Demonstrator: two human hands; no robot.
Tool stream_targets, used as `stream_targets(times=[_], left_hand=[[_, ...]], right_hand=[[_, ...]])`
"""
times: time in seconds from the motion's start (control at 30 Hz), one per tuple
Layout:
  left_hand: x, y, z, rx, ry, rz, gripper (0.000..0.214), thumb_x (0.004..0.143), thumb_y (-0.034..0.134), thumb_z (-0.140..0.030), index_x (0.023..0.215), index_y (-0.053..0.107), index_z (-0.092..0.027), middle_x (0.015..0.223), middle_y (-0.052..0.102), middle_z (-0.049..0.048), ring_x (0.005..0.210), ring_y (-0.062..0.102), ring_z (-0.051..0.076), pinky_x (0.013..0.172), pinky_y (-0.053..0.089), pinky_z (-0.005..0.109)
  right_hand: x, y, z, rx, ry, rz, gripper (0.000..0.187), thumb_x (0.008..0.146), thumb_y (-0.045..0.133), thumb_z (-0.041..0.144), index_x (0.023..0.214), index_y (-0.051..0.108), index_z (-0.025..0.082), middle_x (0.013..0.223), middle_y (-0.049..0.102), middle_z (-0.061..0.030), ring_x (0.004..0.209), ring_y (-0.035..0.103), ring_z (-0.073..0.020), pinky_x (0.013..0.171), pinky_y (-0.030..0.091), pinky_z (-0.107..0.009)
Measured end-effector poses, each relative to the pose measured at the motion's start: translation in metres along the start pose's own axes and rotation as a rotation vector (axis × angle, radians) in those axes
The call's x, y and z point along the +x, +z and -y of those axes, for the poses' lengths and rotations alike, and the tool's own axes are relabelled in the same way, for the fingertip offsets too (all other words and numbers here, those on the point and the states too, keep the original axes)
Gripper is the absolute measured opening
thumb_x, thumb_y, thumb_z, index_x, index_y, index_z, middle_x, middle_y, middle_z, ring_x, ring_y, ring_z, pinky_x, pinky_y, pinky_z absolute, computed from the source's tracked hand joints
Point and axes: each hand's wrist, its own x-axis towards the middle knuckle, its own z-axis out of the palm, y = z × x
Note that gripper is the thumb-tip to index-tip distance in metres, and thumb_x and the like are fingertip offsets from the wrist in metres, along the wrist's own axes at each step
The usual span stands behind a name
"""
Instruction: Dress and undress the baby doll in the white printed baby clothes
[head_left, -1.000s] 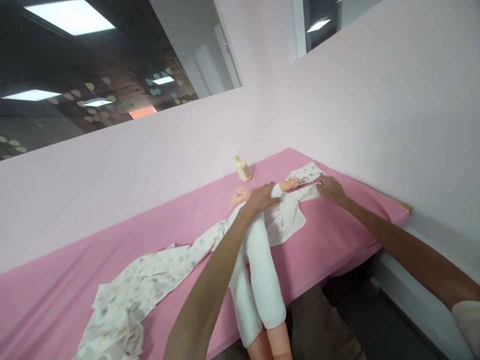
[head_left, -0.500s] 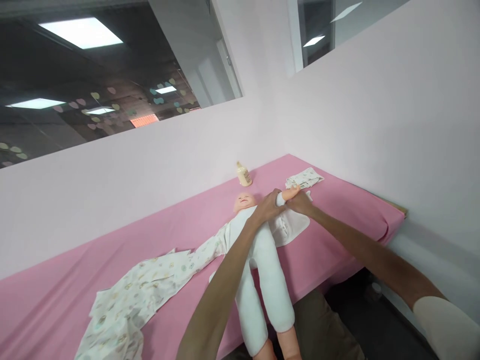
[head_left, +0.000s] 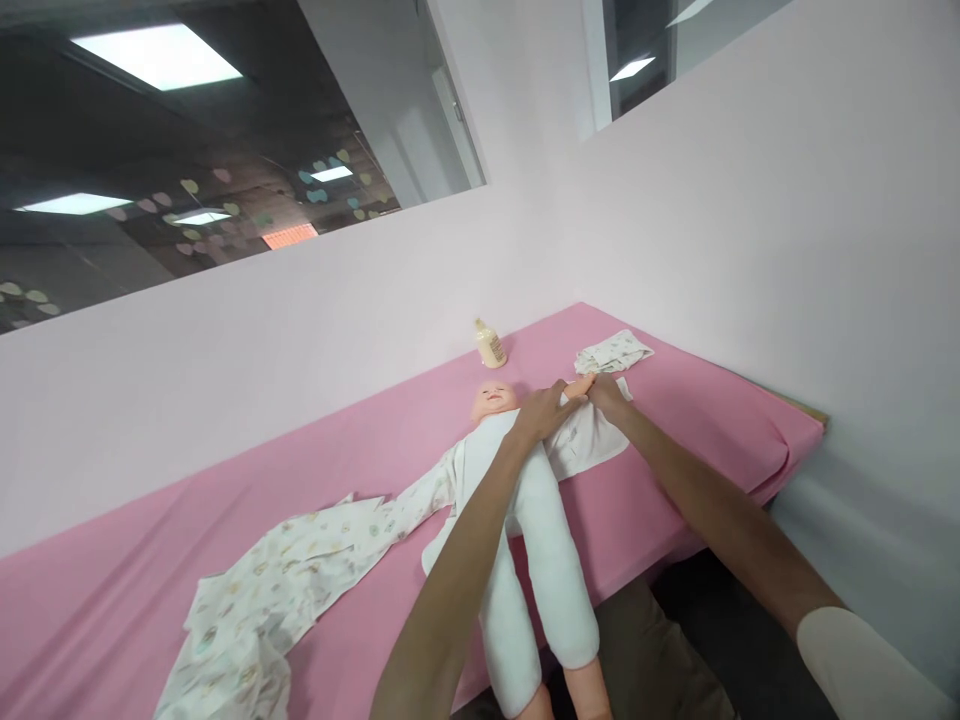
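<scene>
A baby doll (head_left: 559,580) with a white body lies on its back on the pink-covered table (head_left: 360,425). My left hand (head_left: 541,412) is closed around the doll's arm on the right side. At the end of that arm, my right hand (head_left: 609,395) has its fingers closed at the doll's hand (head_left: 579,387). Under this arm a white garment (head_left: 589,442) is spread out, partly hidden by my hands. A patterned baby shirt (head_left: 300,560) covers the doll's other arm and trails off to the left.
A cream pump bottle (head_left: 491,347) stands by the wall beyond the doll's head. Behind my right hand lies a folded patterned cloth (head_left: 613,352). White walls (head_left: 750,250) with windows border the table at the back and right.
My right hand has moved slightly right and up, to the tip of the doll's hand. My left hand has slid a little toward the doll's wrist. The view has shifted slightly.
</scene>
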Motion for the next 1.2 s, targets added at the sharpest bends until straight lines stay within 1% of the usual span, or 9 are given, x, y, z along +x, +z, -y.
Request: stream_targets(times=[0.13, 0.2, 0.3, 0.4, 0.57, 0.77, 0.93, 1.07, 1.2], left_hand=[[0.006, 0.000, 0.002, 0.072, -0.095, 0.087, 0.052, 0.087, 0.034, -0.063, 0.096, 0.058, -0.018, 0.100, 0.068, 0.0108, 0.090, 0.062, 0.025, 0.069, 0.041, 0.029], [0.009, 0.001, 0.003, 0.110, -0.116, 0.140, 0.052, 0.086, 0.036, -0.062, 0.099, 0.060, -0.018, 0.107, 0.068, 0.0119, 0.096, 0.062, 0.027, 0.073, 0.042, 0.030], [0.010, 0.003, 0.003, 0.135, -0.145, 0.182, 0.050, 0.086, 0.038, -0.058, 0.106, 0.060, -0.019, 0.111, 0.067, 0.0122, 0.101, 0.062, 0.028, 0.077, 0.042, 0.031], [0.010, 0.005, 0.002, 0.141, -0.167, 0.165, 0.048, 0.087, 0.037, -0.055, 0.109, 0.059, -0.019, 0.112, 0.066, 0.0132, 0.102, 0.061, 0.029, 0.079, 0.043, 0.032], [0.007, 0.007, 0.002, 0.114, -0.123, 0.132, 0.041, 0.088, 0.041, -0.052, 0.109, 0.056, -0.019, 0.108, 0.067, 0.0116, 0.097, 0.063, 0.027, 0.078, 0.044, 0.032], [0.010, 0.010, 0.008, 0.049, -0.045, 0.134, 0.039, 0.081, 0.055, -0.039, 0.113, 0.056, -0.016, 0.106, 0.067, 0.0093, 0.091, 0.062, 0.022, 0.072, 0.046, 0.028], [0.010, 0.010, 0.006, 0.057, -0.002, 0.135, 0.022, 0.076, 0.055, -0.019, 0.094, 0.064, -0.011, 0.094, 0.068, 0.0106, 0.086, 0.062, 0.020, 0.071, 0.046, 0.026], [-0.012, -0.004, 0.005, 0.100, -0.033, 0.098, 0.021, 0.078, 0.052, -0.016, 0.095, 0.063, -0.012, 0.097, 0.068, 0.0118, 0.088, 0.062, 0.022, 0.075, 0.047, 0.029], [-0.063, -0.020, 0.019, 0.141, -0.125, -0.063, 0.032, 0.088, 0.044, -0.027, 0.114, 0.057, -0.015, 0.122, 0.060, 0.0145, 0.113, 0.054, 0.027, 0.095, 0.041, 0.038]], right_hand=[[0.005, -0.002, 0.003, 0.058, 0.111, -0.062, 0.005, 0.063, 0.055, 0.013, 0.068, 0.056, 0.015, 0.058, 0.057, -0.0021, 0.051, 0.053, -0.0140, 0.046, 0.041, -0.024], [0.002, -0.002, 0.006, 0.070, 0.108, -0.101, 0.007, 0.060, 0.054, 0.013, 0.066, 0.054, 0.016, 0.054, 0.054, -0.0001, 0.050, 0.050, -0.0137, 0.046, 0.039, -0.025], [-0.010, -0.002, 0.011, 0.069, 0.004, -0.148, 0.005, 0.060, 0.050, 0.015, 0.063, 0.053, 0.017, 0.057, 0.054, 0.0009, 0.057, 0.050, -0.0144, 0.051, 0.038, -0.025], [-0.027, -0.003, 0.019, 0.035, -0.150, -0.150, 0.009, 0.058, 0.049, 0.017, 0.064, 0.056, 0.018, 0.067, 0.059, 0.0012, 0.069, 0.053, -0.0156, 0.061, 0.039, -0.025], [-0.043, -0.003, 0.031, -0.120, -0.417, -0.067, 0.017, 0.063, 0.047, 0.019, 0.072, 0.061, 0.018, 0.078, 0.065, -0.0008, 0.076, 0.055, -0.0171, 0.069, 0.040, -0.028], [-0.047, -0.001, 0.028, -0.278, -0.446, -0.065, 0.021, 0.074, 0.047, 0.018, 0.087, 0.064, 0.020, 0.094, 0.070, -0.0042, 0.089, 0.060, -0.0205, 0.079, 0.042, -0.031], [-0.060, 0.013, 0.025, -0.360, -0.404, -0.040, 0.035, 0.080, 0.045, 0.015, 0.110, 0.061, 0.018, 0.113, 0.066, -0.0093, 0.107, 0.058, -0.0240, 0.091, 0.042, -0.035], [-0.081, 0.015, 0.024, -0.271, -0.427, 0.041, 0.047, 0.081, 0.045, 0.016, 0.128, 0.050, 0.017, 0.126, 0.059, -0.0105, 0.116, 0.055, -0.0217, 0.097, 0.041, -0.035], [-0.102, -0.005, 0.011, -0.315, -0.359, 0.074, 0.056, 0.081, 0.051, 0.027, 0.136, 0.043, 0.018, 0.127, 0.057, -0.0102, 0.116, 0.054, -0.0236, 0.095, 0.042, -0.036]])
